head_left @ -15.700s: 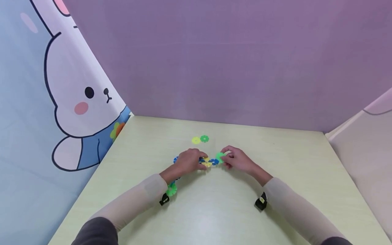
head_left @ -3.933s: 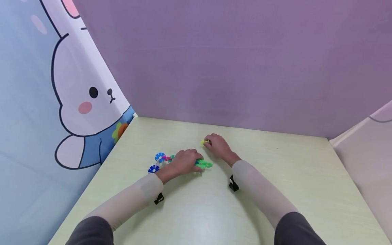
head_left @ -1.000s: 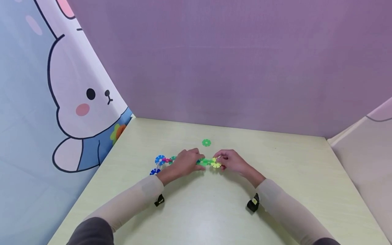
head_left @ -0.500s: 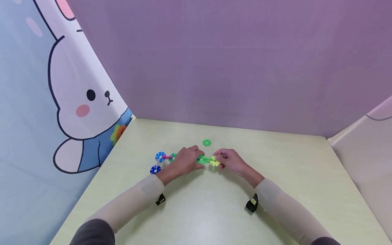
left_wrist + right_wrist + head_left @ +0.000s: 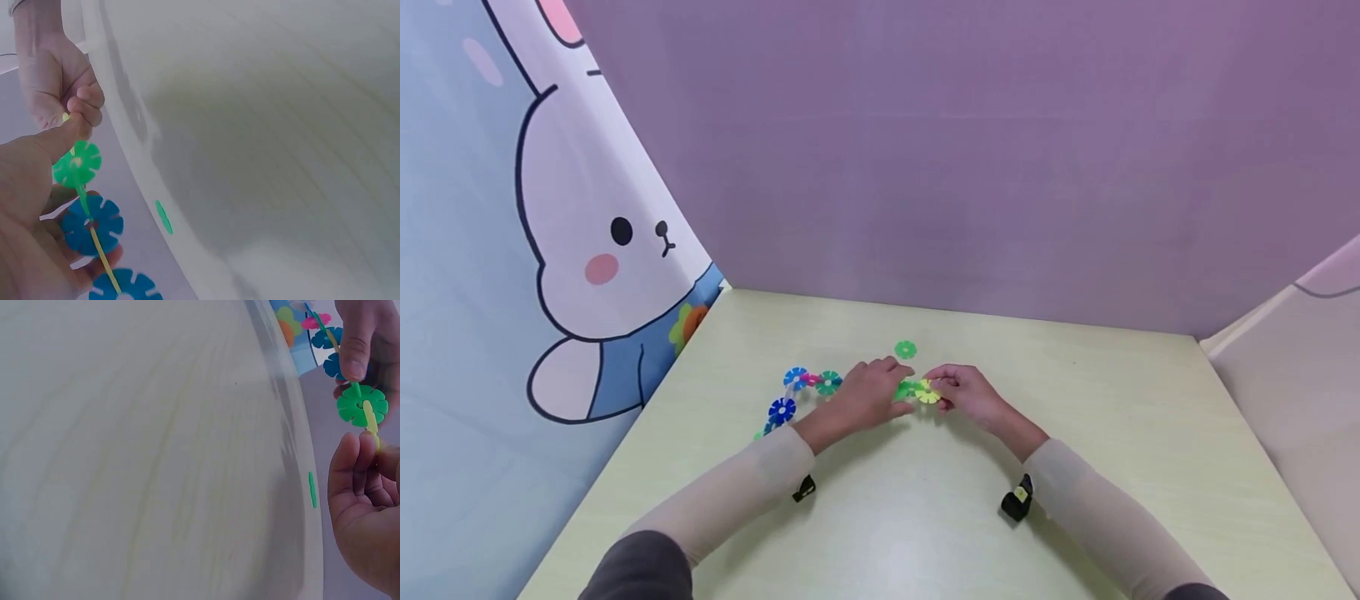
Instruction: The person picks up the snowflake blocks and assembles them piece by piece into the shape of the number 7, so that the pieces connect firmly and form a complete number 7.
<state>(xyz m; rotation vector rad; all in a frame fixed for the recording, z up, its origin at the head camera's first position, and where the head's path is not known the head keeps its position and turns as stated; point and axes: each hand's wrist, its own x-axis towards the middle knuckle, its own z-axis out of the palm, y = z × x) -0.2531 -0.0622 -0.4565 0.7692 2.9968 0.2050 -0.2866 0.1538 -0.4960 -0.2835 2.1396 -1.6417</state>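
A chain of interlocking flower-shaped plastic discs (image 5: 782,409) runs across the table in blue, pink, green and yellow. My left hand (image 5: 867,396) holds it near the right end, thumb on the near side, fingers behind the blue and green discs. In the left wrist view, a green disc (image 5: 90,156) shows beside that thumb. Between thumb and fingers, my right hand (image 5: 977,396) pinches the yellow disc (image 5: 928,392) at the chain's end. The yellow disc is slotted edge-on against the green disc (image 5: 349,409) in the right wrist view. My left hand and forearm hide part of the chain.
One loose green disc (image 5: 906,349) lies flat on the pale table (image 5: 1075,400), behind the hands. A purple panel (image 5: 970,167) stands along the back edge. On the left hangs a cloth printed with a rabbit (image 5: 572,208).
Over the last seconds the yellow disc came from the back of the table to the chain's end. Just now my left hand shifted slightly right, its fingers spreading; more of the chain's left part shows.
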